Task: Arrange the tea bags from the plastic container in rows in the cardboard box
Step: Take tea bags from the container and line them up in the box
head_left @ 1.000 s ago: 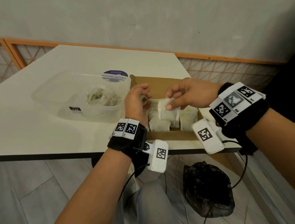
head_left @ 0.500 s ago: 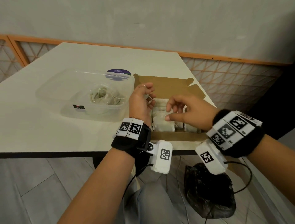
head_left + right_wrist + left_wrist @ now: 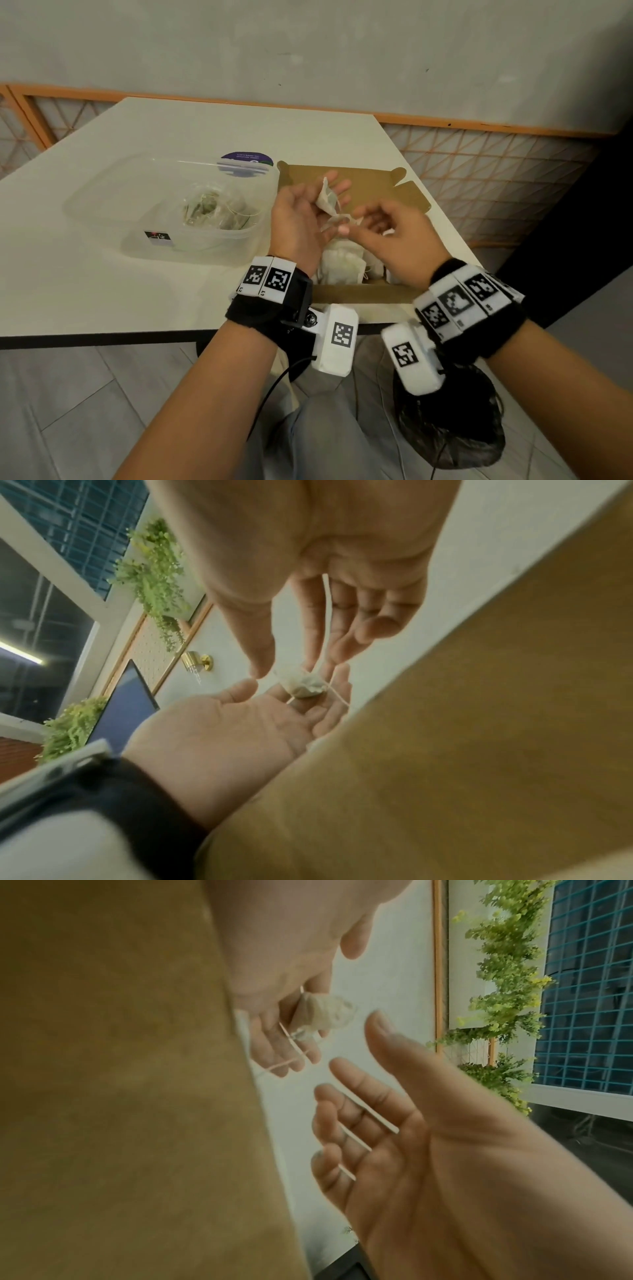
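Both hands now raised over box (image 3: 359, 298): L grip (image 3: 301, 219) spread under tea bag (image 3: 327, 200), R grip (image 3: 390, 233) apparently loose.

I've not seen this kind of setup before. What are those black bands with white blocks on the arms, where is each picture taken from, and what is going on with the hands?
No machine here: a person works bare-handed. The black wristbands carry small cameras and printed markers. One picture comes from a camera on the head, looking down; the other two look along each hand from the wrist. On the table stand a plastic container with loose tea bags and a cardboard box with bags already laid in it. The left hand is open, palm up, with a tea bag lying on its fingers. The right hand reaches to it; a string runs through its fingers, but a firm grip isn't clear.
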Demonstrator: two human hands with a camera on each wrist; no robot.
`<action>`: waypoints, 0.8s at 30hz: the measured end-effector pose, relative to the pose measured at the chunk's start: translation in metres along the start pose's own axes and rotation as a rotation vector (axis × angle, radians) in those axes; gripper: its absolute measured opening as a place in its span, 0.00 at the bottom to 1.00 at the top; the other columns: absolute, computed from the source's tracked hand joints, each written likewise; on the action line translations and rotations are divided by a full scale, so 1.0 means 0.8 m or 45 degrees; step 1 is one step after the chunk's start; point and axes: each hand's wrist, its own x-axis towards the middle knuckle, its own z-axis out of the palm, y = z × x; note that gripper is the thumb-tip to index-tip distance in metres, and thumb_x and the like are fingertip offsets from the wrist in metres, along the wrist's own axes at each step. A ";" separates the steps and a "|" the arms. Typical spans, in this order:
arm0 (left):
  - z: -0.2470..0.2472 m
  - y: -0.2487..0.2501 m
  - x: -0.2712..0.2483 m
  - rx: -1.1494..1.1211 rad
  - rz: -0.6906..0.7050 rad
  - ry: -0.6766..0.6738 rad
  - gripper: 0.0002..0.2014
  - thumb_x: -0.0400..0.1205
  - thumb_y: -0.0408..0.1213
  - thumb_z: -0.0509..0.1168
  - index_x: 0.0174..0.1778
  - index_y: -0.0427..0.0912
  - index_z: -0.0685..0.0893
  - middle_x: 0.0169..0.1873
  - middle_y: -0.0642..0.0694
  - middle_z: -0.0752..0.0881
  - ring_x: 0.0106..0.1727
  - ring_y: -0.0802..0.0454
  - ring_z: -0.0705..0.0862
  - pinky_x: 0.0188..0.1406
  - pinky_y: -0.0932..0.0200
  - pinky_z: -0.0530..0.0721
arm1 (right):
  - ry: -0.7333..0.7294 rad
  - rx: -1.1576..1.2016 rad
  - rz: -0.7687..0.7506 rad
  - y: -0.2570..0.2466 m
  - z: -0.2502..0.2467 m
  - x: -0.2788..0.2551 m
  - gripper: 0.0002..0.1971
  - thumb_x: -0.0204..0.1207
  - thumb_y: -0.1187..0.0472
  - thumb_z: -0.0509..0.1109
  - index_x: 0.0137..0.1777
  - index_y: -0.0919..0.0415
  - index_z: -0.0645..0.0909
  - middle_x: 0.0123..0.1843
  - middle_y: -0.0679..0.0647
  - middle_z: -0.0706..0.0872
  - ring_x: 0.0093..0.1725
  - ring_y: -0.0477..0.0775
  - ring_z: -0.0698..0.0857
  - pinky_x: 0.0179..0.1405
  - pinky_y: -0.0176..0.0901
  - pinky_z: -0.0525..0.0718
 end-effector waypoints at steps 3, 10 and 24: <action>0.003 -0.002 -0.001 0.013 -0.046 -0.055 0.26 0.84 0.44 0.42 0.69 0.39 0.77 0.54 0.41 0.86 0.57 0.43 0.85 0.59 0.47 0.80 | 0.069 -0.002 -0.023 -0.009 0.016 0.020 0.15 0.67 0.52 0.77 0.52 0.53 0.81 0.44 0.45 0.83 0.41 0.42 0.79 0.43 0.29 0.78; 0.003 -0.005 0.001 0.162 0.074 0.078 0.18 0.83 0.36 0.58 0.70 0.46 0.76 0.49 0.48 0.85 0.46 0.52 0.83 0.44 0.58 0.80 | -0.042 0.228 0.096 -0.022 -0.018 0.062 0.06 0.70 0.66 0.75 0.37 0.57 0.82 0.34 0.49 0.84 0.29 0.39 0.81 0.30 0.26 0.77; 0.002 -0.015 -0.001 0.451 0.069 0.053 0.07 0.79 0.32 0.68 0.36 0.47 0.82 0.38 0.47 0.86 0.33 0.57 0.84 0.27 0.69 0.80 | -0.331 -0.199 0.053 -0.027 -0.066 0.067 0.08 0.71 0.59 0.75 0.48 0.61 0.87 0.40 0.49 0.86 0.41 0.43 0.82 0.50 0.33 0.78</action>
